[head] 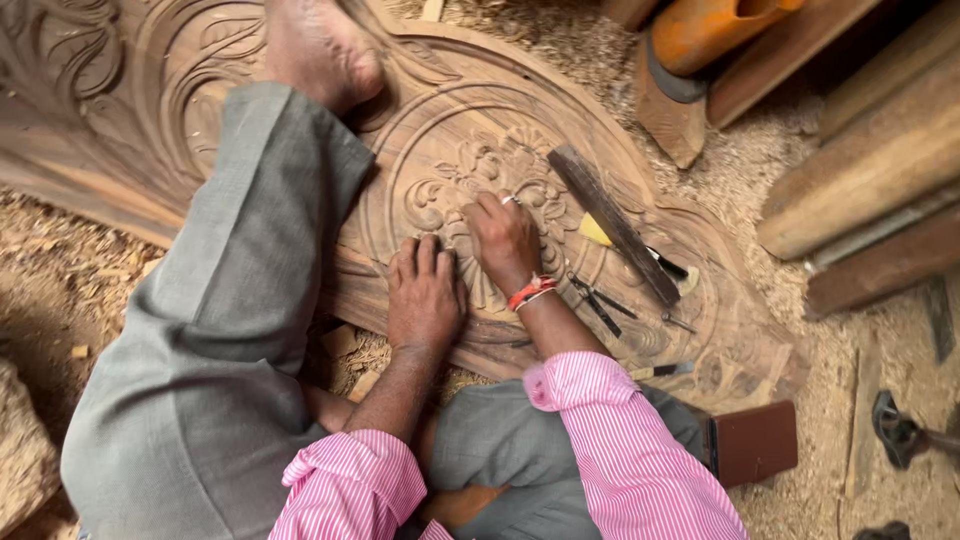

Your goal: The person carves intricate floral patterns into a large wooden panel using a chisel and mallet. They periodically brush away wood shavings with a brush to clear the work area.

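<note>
panel: a large carved wood panel (640,330) lies flat on the ground, among wood shavings (70,280); the person sits on it with one leg (230,300) stretched over its left part.
rosette: the round flower carving (480,190) is in the middle of the panel, directly under both hands.
right hand: the right hand (503,240) rests on the rosette, fingers curled narrow around a small thin tool; only a bright tip shows near the fingertips, so what kind of tool it is I cannot tell.
left hand: the left hand (425,295) lies flat on the carving, fingers together and pointing up the picture, holding nothing, touching the right hand's side.
nearer hand: the right hand is nearer to the rosette centre; the left is just below and left of it.
stick: a long flat wood stick (615,225) lies slanted on the panel, just right of the right hand, not touched.
small tools: thin dark tools (600,300) lie near the right wrist.
</note>
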